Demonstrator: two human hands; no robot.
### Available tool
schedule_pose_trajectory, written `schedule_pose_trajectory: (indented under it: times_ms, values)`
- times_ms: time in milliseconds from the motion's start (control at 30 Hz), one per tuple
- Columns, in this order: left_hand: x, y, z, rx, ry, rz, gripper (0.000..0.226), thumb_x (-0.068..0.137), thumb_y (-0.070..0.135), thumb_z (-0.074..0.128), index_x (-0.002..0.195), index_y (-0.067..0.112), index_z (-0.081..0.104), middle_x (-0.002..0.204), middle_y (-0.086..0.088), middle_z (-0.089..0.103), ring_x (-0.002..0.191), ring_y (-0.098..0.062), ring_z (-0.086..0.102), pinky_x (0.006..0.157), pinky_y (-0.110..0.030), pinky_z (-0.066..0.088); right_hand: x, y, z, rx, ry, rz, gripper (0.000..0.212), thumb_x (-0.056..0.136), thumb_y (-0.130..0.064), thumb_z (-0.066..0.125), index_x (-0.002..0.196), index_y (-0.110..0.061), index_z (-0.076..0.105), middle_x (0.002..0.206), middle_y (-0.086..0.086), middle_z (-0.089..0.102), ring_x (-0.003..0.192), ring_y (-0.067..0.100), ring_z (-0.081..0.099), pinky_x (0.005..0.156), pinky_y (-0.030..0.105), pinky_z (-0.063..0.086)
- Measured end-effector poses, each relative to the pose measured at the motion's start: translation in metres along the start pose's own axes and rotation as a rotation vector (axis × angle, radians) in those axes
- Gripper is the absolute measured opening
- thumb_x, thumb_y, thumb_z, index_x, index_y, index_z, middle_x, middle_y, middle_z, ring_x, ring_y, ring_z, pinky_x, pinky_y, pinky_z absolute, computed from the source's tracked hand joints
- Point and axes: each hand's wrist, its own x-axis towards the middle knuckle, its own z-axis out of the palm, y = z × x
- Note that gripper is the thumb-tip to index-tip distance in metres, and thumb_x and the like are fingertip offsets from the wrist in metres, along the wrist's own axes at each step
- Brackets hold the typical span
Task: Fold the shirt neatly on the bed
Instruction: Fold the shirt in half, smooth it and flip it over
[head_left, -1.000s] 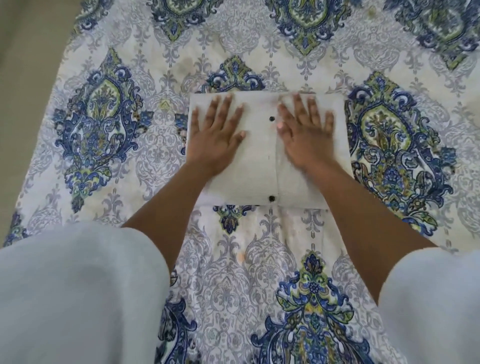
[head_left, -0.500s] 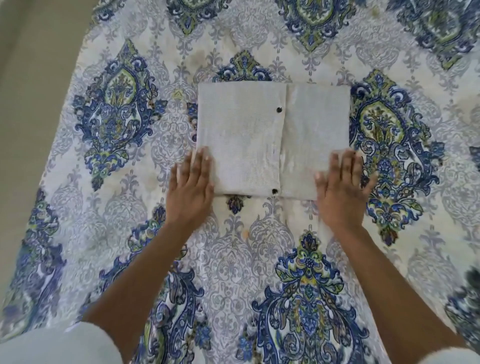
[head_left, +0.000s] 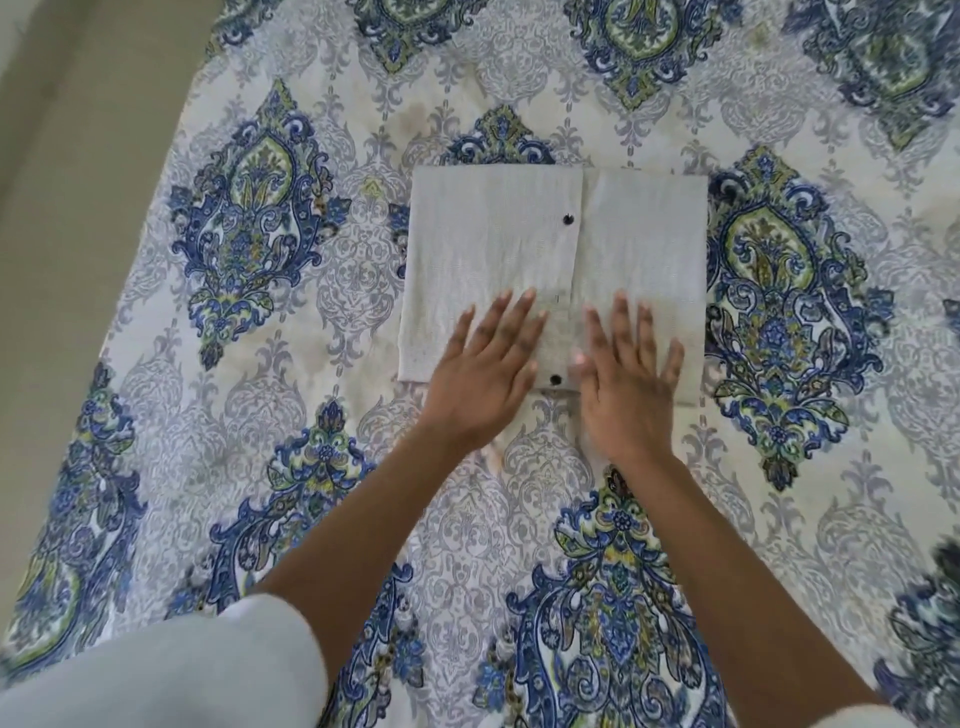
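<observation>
The light grey shirt (head_left: 519, 239) lies folded into a flat rectangle in the middle of the bed, its button placket running down the centre with two dark buttons showing. My left hand (head_left: 485, 366) rests palm down on the shirt's near edge, left of the placket, fingers spread. To the right of the placket my right hand (head_left: 626, 371) also lies flat on the near edge, fingers spread. Neither hand grips the cloth. The hands cover part of the lower edge.
The bed cover (head_left: 270, 467) is white with blue and green paisley medallions and reaches every side of the shirt. A beige floor strip (head_left: 78, 182) marks the bed's left edge. My white sleeves (head_left: 171, 670) fill the bottom corners.
My hands went from flat on the shirt's middle to its two near corners, then came together at the near edge beside the placket. The shirt has stayed in place.
</observation>
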Motion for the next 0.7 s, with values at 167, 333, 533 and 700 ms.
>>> schedule_pose_trajectory:
  times_ms: [167, 333, 533, 700]
  values:
    - [0.026, 0.002, 0.016, -0.053, -0.078, 0.012, 0.058, 0.096, 0.045, 0.004, 0.144, 0.020, -0.017, 0.155, 0.004, -0.018, 0.141, -0.009, -0.020, 0.118, -0.034, -0.009, 0.026, 0.002, 0.003, 0.155, -0.006, 0.058, 0.052, 0.096, -0.042, 0.016, 0.148, -0.033, 0.014, 0.158, -0.006, 0.003, 0.145, 0.014, -0.005, 0.114, 0.049, -0.008]
    - [0.041, 0.002, 0.013, -0.049, -0.017, -0.011, 0.060, 0.094, 0.045, 0.002, 0.145, 0.018, -0.015, 0.152, 0.005, -0.022, 0.142, -0.011, -0.019, 0.118, -0.033, -0.011, 0.036, 0.003, 0.004, 0.089, 0.057, 0.040, 0.051, 0.099, -0.037, 0.022, 0.148, -0.030, 0.014, 0.158, -0.005, 0.004, 0.146, 0.017, -0.003, 0.113, 0.050, -0.007]
    - [0.038, -0.011, 0.011, -0.018, -0.026, -0.043, 0.061, 0.093, 0.047, -0.001, 0.146, 0.019, -0.014, 0.154, 0.002, -0.019, 0.142, -0.014, -0.019, 0.115, -0.036, -0.014, 0.041, 0.005, -0.003, 0.137, 0.010, 0.091, 0.052, 0.100, -0.037, 0.024, 0.149, -0.028, 0.008, 0.159, -0.001, -0.003, 0.146, 0.019, -0.006, 0.114, 0.049, -0.008]
    - [0.026, -0.057, -0.018, -0.450, 0.351, -0.688, 0.064, 0.097, 0.029, 0.039, 0.148, 0.008, 0.007, 0.157, -0.009, 0.009, 0.144, -0.027, 0.006, 0.119, -0.045, 0.008, 0.054, 0.027, -0.024, 0.415, 0.253, 0.428, 0.053, 0.095, -0.029, 0.047, 0.141, -0.009, 0.033, 0.149, 0.013, 0.033, 0.136, 0.032, 0.028, 0.111, 0.047, 0.027]
